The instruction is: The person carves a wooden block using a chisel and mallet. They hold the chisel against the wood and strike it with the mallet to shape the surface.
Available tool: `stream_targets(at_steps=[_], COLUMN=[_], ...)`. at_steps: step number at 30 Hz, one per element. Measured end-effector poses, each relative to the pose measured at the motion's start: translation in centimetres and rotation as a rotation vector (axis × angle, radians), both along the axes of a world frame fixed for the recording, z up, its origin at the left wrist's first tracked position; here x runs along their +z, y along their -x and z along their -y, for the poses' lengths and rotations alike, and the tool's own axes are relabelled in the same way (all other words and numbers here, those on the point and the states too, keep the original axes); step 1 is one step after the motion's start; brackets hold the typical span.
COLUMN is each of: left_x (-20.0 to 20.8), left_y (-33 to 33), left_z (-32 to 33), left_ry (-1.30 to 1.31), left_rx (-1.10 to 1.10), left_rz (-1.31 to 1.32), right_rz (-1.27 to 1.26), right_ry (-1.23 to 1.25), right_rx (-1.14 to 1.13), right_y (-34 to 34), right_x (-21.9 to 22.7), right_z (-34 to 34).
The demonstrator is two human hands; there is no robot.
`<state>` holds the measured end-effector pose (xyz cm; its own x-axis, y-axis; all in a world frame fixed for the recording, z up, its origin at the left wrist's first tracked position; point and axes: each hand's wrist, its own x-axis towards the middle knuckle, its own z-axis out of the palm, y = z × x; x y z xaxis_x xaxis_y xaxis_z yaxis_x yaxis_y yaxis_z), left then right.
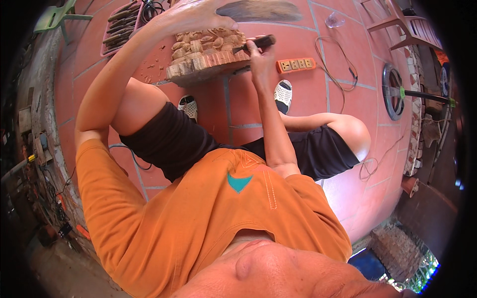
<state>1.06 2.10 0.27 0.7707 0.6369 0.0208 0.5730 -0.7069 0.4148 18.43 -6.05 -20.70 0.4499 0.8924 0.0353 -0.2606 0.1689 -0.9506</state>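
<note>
A carved wooden block (211, 43) with raised rounded shapes sits on the floor in front of me, its rough, bark-like edge turned toward me. My right hand (262, 62) is closed around a chisel (264, 41) with a dark handle. The chisel's thin blade points left and meets the right side of the carving. Above the block, my left hand (206, 17) grips a long brown wooden club (266, 10), smeared by motion. The upper frame edge cuts off part of that hand.
A pink tray (105, 43) of several carving tools lies at the far left, near wood chips (151, 66). Right of the block are an orange power strip (296, 65) and a loose cable (343, 88). A green chair (57, 17) and a pink chair (405, 30) stand at the sides.
</note>
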Motion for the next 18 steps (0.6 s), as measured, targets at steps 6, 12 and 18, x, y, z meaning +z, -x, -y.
stream_targets(at_steps=[6,12,18], left_x=[-0.7,-0.2,-0.1], left_y=[0.5,0.0,0.3], left_z=[-0.3,-0.3,0.0], left_ry=[-0.021,-0.042,-0.007], left_rx=[-0.032,-0.007,0.035], left_rz=[0.034,-0.019,-0.038], right_rz=[0.004,-0.670,-0.423], right_ry=[-0.050,0.048,0.013], right_rx=[0.083,0.159,0.099], right_y=[0.3,-3.9,-3.1], right_x=[0.0,-3.5,-2.4], right_z=[0.6,0.5,0.4])
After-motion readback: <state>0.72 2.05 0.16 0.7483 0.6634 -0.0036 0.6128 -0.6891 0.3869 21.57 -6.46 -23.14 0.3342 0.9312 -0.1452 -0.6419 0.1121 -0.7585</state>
